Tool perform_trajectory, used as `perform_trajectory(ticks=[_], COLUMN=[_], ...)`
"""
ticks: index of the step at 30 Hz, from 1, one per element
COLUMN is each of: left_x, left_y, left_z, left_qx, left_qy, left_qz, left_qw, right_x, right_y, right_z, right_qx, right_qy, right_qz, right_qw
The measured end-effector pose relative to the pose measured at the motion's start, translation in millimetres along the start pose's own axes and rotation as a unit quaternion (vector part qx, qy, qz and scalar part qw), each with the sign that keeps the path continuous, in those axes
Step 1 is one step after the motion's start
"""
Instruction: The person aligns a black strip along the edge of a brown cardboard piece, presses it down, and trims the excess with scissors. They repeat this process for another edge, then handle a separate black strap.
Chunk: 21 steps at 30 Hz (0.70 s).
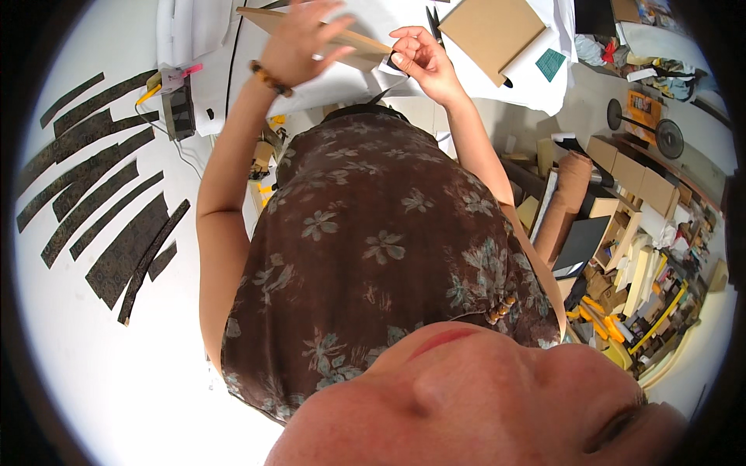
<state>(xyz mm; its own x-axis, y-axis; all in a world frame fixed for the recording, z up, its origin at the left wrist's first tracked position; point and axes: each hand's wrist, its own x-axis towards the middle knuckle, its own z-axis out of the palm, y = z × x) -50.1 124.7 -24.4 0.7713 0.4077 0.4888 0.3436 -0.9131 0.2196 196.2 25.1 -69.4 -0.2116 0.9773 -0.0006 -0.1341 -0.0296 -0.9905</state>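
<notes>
My left hand (299, 48) is raised over the worktable with its fingers spread, and nothing shows in its grip. Behind it a long brown board (365, 45) slants across white paper (326, 87). My right hand (429, 66) is closed in a pinch at the board's right end. Between its thumb and finger is a small black-and-white piece (395, 65), too small to identify. Black-handled scissors (434, 28) lie just beyond the right hand. To their right is a flat brown square board (493, 31).
A small green sheet (551, 65) lies near the table's right edge. Dark patterned strips (128, 248) are spread on the white surface at left. A black box with a cord (180, 113) stands at the table's left. Rolls (563, 198), boxes and yellow items crowd the right side.
</notes>
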Motion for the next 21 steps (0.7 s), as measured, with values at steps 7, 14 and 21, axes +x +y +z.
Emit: perform_trajectory(ticks=[7,14,21], left_x=[7.3,7.5,9.6], left_y=[44.3,47.3,45.9], left_z=[27.0,24.8,24.2], left_qx=[-0.06,-0.087,-0.094], left_qy=[0.019,0.007,0.02], left_qz=[-0.053,-0.09,-0.091], left_qw=[0.997,0.992,0.991], right_x=[-5.0,-0.7,9.6], right_y=[-15.1,-34.2,-39.5], right_z=[-0.7,3.0,5.7], right_qx=[-0.066,-0.089,-0.035], right_qy=[0.025,-0.012,-0.048], right_qz=[-0.037,-0.034,0.007], right_qw=[0.997,0.995,0.998])
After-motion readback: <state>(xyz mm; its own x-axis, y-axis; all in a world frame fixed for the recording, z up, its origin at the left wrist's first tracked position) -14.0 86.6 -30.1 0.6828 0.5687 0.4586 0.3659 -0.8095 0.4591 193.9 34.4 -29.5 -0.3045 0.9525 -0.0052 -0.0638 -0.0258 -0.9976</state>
